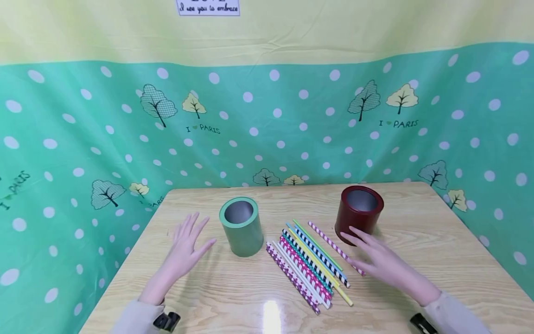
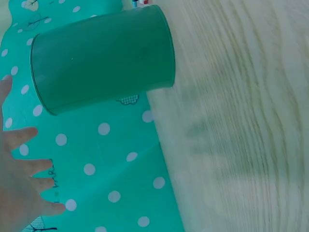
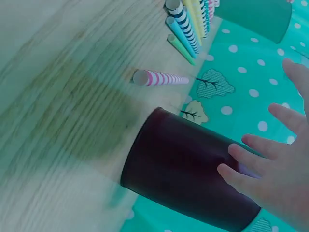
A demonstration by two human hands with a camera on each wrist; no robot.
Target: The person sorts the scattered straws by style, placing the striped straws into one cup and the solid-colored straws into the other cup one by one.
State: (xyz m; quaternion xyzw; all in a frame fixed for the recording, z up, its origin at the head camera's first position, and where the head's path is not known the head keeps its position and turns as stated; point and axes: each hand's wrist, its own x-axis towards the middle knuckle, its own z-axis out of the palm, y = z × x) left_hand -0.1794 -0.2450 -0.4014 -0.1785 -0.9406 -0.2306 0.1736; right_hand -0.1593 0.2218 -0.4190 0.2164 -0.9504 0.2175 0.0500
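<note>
My left hand hovers with fingers spread, holding nothing, left of an upright green canister whose open top faces up. In the left wrist view, the canister and my fingers are apart. On the right, a dark red canister stands upright, also open at the top. My right hand, fingers extended, is in front of it; whether they touch is unclear. Between the canisters lies a row of patterned paper straws. A purple-and-white striped straw lies apart on their right, near my right fingertips.
Everything stands on a light wooden table. Behind and beside it hangs a green dotted cloth with printed trees. Black straps are on both wrists, and light reflects off the table's front.
</note>
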